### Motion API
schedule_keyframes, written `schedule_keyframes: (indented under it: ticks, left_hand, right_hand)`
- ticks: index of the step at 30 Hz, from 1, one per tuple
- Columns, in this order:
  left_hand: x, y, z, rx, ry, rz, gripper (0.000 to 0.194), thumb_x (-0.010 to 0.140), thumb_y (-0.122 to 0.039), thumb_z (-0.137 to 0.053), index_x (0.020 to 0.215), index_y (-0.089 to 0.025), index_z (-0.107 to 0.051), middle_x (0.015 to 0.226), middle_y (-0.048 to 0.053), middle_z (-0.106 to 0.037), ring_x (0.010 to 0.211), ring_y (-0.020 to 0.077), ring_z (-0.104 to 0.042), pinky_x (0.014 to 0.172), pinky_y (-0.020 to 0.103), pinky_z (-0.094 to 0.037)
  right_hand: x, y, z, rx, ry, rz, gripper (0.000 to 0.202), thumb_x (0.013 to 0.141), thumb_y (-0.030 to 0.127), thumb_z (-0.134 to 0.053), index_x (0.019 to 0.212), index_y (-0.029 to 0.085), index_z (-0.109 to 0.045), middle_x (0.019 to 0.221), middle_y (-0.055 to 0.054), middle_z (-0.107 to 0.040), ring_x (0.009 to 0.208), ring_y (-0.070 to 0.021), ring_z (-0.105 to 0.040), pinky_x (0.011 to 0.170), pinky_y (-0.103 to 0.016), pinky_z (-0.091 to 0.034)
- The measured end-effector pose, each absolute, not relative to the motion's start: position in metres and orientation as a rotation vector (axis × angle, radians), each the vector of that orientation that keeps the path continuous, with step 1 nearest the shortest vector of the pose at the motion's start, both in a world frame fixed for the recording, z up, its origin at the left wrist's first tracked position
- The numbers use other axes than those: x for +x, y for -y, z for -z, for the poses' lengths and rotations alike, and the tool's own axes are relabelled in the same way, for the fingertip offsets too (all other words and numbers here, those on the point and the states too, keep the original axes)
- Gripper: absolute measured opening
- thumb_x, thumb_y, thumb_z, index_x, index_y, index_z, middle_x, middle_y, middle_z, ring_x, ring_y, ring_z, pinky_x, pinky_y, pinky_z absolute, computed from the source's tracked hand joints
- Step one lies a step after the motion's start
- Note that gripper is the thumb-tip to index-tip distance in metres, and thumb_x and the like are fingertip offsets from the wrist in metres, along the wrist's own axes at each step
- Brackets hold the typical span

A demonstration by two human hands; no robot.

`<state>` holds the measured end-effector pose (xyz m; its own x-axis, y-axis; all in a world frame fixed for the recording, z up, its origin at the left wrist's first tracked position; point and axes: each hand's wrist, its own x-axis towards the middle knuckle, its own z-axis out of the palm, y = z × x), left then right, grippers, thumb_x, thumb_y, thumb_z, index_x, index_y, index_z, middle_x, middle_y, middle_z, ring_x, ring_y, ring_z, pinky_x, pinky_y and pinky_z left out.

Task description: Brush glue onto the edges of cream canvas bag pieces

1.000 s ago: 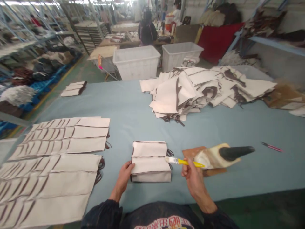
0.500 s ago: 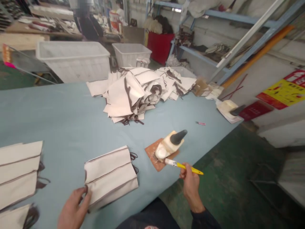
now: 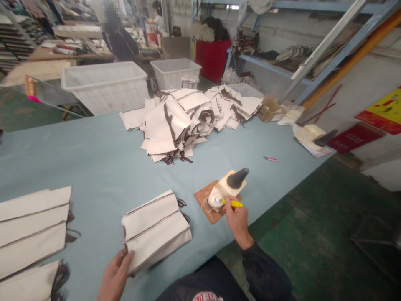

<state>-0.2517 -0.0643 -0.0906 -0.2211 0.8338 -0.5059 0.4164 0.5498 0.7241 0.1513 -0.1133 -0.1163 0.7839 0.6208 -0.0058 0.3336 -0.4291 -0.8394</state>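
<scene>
My left hand (image 3: 116, 271) pinches the near left edge of a stack of cream fabric pieces (image 3: 156, 219) with dark brown seams and brown cords at its right side. In my right hand (image 3: 237, 219) is a paintbrush (image 3: 237, 203) with a yellow handle. Its bristle end dips into the round opening of a cream container (image 3: 224, 186), where white paste shows. A black cone (image 3: 238, 178) sticks up from the container's far side. Beneath it lies a brown board (image 3: 205, 195), smeared with paste.
A large heap of cream pieces (image 3: 163, 125) lies further back on the blue-green table (image 3: 103, 154). More pieces (image 3: 34, 225) rest at left. A pink-handled snipper (image 3: 271, 159) lies at right, near another container (image 3: 308, 136). White bins (image 3: 103, 88) and a person (image 3: 120, 42) are beyond.
My right hand has moved left and up, bringing the brush's bristles from the container's rim into its opening. My left hand still holds the stack's edge. The view has shifted slightly.
</scene>
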Motion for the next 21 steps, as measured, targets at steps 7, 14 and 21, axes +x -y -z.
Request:
schedule_keyframes:
  ticks: [7, 14, 21]
  left_hand:
    - [-0.244, 0.075, 0.087, 0.687, -1.742, -0.618, 0.068, 0.061, -0.063, -0.082, 0.111, -0.018, -0.071, 0.122, 0.009, -0.076, 0.105, 0.0298, -0.069, 0.077, 0.035, -0.060]
    - [-0.242, 0.074, 0.087, 0.512, -1.594, -0.717, 0.055, 0.060, -0.047, -0.090, 0.104, -0.017, -0.074, 0.107, 0.005, -0.081, 0.100, 0.0261, -0.073, 0.073, 0.028, -0.057]
    - [-0.243, 0.069, 0.093, 0.412, -1.506, -0.706, 0.040, 0.065, -0.037, -0.090, 0.095, -0.015, -0.074, 0.090, 0.004, -0.082, 0.080, 0.0222, -0.073, 0.060, 0.026, -0.053]
  right_hand:
    - [0.150, 0.094, 0.132, -2.241, 0.891, -0.367, 0.045, 0.092, 0.053, -0.052, 0.085, 0.020, -0.080, 0.061, -0.011, -0.070, 0.061, -0.0258, -0.064, 0.060, -0.032, -0.035]
    - [0.152, 0.094, 0.133, -2.195, 0.856, -0.457, 0.044, 0.088, 0.056, -0.055, 0.074, 0.021, -0.077, 0.061, -0.012, -0.071, 0.067, -0.0292, -0.069, 0.065, -0.034, -0.041]
    - [0.151, 0.115, 0.136, -1.978, 0.530, -0.561, 0.059, 0.084, 0.073, -0.057, 0.090, 0.017, -0.073, 0.068, -0.010, -0.076, 0.060, -0.0251, -0.070, 0.063, -0.035, -0.054]
